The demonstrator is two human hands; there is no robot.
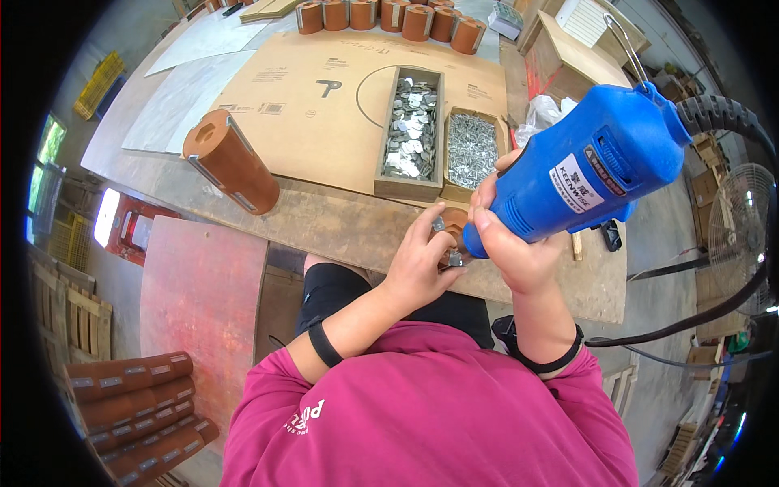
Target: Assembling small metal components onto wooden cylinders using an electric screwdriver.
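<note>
My right hand (pixel 519 243) is wrapped round a blue electric screwdriver (pixel 576 170), held tilted with its nose pointing down and left. The nose meets a reddish-brown cylinder (pixel 456 217) at the table's near edge, mostly hidden by my hands. Curled fingers of my left hand (pixel 422 264) grip this cylinder, with shiny metal pieces (pixel 455 258) showing beside the fingertips. Whether a screw sits under the tool's tip is hidden. Just beyond, a wooden box of flat metal plates (pixel 414 122) stands beside a smaller box of screws (pixel 472 146).
Another brown cylinder with metal strips (pixel 231 162) stands on the table to the left. Several more cylinders (pixel 418 23) line the far side. Stacked long brown pieces (pixel 142 414) lie at lower left. A black hose (pixel 730 114) runs from the tool past a fan (pixel 742 227).
</note>
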